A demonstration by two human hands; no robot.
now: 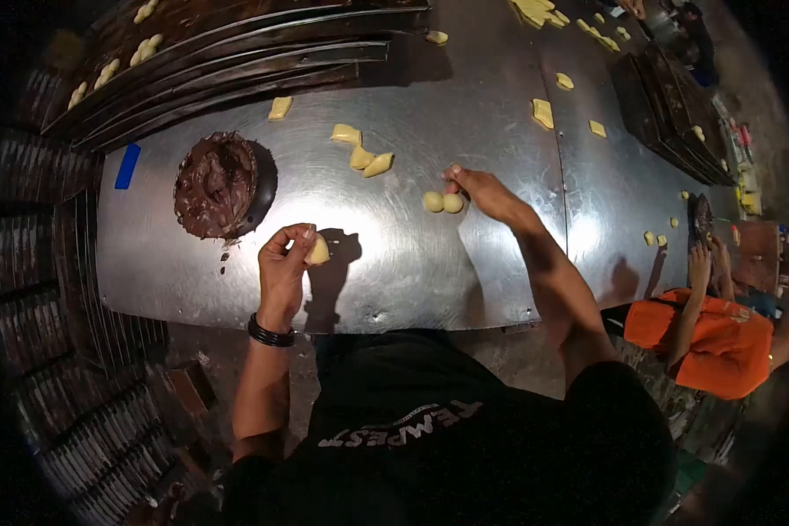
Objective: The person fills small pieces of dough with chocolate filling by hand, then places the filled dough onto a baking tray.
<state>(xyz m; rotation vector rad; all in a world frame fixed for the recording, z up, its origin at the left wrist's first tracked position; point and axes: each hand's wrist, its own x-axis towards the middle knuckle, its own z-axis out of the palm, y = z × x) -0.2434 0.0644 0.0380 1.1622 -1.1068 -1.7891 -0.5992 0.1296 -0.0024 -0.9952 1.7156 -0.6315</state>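
Observation:
My left hand (285, 265) is closed on a small piece of pale dough (317, 252), held above the metal table (377, 280). To its upper left sits a round bowl of brown chocolate-like paste (216, 186). My right hand (473, 188) has its fingers pinched together beside two round dough balls (442, 202) that touch each other; what the fingers hold, if anything, is too small to make out. Between and beyond my hands lie several flat yellow dough pieces (361, 158), and a single one (280, 108) rests beyond the bowl.
Stacked dark trays (237, 61) with dough pieces stand at the upper left. A blue scraper (127, 167) lies by the left edge. More trays (666, 114) stand at the right, near a person in orange (701, 342) working at the table. Racks (105, 430) fill the lower left.

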